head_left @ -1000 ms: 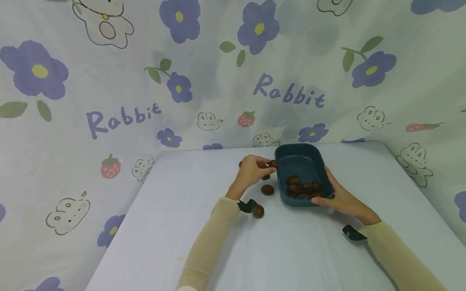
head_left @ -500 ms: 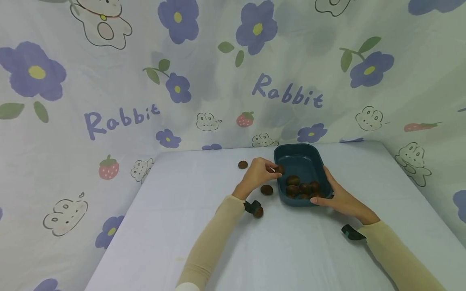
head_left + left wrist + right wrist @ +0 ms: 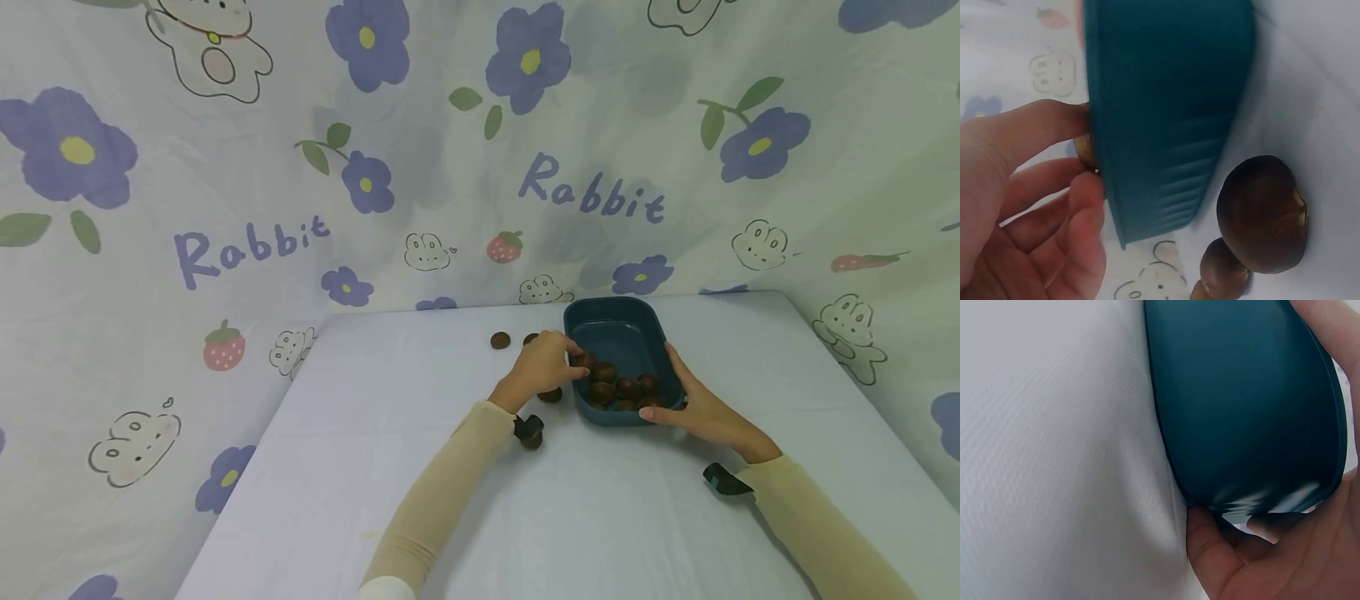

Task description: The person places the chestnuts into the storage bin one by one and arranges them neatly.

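Observation:
In the head view my left hand [image 3: 542, 367] reaches over the left rim of a dark teal rectangular dish [image 3: 622, 333]. It pinches a chestnut [image 3: 586, 361] just inside that rim; the left wrist view shows only a sliver of this chestnut [image 3: 1085, 150] between the fingertips, the rest hidden by the rim. Several brown chestnuts [image 3: 627, 388] lie in the near end of the dish. My right hand [image 3: 708, 410] grips the dish at its near right corner, thumb over the near rim and fingers along the right side, as the right wrist view also shows.
Left of the dish, loose chestnuts lie on the white-covered table [image 3: 420, 467]: one at the back [image 3: 500, 340], one partly behind the left hand [image 3: 531, 338], one under the hand [image 3: 551, 395], and one by the wrist strap [image 3: 532, 440]. A rabbit-print cloth [image 3: 450, 167] hangs behind.
My left hand has carried the chestnut rightward from outside the dish, across its left rim, and lower toward the other chestnuts. The right hand and dish have stayed put.

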`<state>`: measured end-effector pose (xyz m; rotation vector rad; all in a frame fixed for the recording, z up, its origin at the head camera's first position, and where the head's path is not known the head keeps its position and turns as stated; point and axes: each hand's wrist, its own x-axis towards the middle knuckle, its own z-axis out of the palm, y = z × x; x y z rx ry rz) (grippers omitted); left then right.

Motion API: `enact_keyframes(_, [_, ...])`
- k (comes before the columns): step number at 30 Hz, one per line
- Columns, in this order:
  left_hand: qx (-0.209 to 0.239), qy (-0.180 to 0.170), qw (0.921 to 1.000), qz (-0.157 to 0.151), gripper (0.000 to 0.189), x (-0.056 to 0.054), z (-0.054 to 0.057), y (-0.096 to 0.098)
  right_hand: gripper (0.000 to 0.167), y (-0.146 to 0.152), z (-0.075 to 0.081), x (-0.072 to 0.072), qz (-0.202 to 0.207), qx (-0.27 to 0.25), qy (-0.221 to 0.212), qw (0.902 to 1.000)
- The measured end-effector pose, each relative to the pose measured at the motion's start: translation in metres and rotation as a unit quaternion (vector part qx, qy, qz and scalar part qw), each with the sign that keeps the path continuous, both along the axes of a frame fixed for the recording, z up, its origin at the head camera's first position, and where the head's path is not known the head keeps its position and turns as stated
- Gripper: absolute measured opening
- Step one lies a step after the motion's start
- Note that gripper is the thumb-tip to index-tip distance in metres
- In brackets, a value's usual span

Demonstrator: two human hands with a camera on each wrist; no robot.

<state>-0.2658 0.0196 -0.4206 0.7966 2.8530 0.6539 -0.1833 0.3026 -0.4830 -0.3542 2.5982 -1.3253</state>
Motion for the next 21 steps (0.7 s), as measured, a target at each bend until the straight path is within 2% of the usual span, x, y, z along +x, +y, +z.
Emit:
enact_keyframes(7, [-0.086,0.051,0.9947,-0.022,0.034,0.002,-0.003,0.008,0.124,-0.001,0.003,0.002,-0.001,0.001,-0.001,1.0])
enact_keyframes(10, [-0.11,0.054,0.9919,-0.035,0.03,0.002,-0.002,0.012,0.124,-0.001,0.002,0.001,-0.002,-0.001,-0.002,1.0])
enact_keyframes(15, [-0.126,0.048,0.9898,-0.047,0.016,0.002,-0.002,0.017,0.124,-0.001,-0.001,0.0,0.0,-0.004,-0.001,1.0])
enact_keyframes(21, [-0.132,0.045,0.9894,-0.043,0.017,0.0,-0.003,0.021,0.124,0.0,0.0,0.0,-0.003,-0.001,-0.001,1.0])
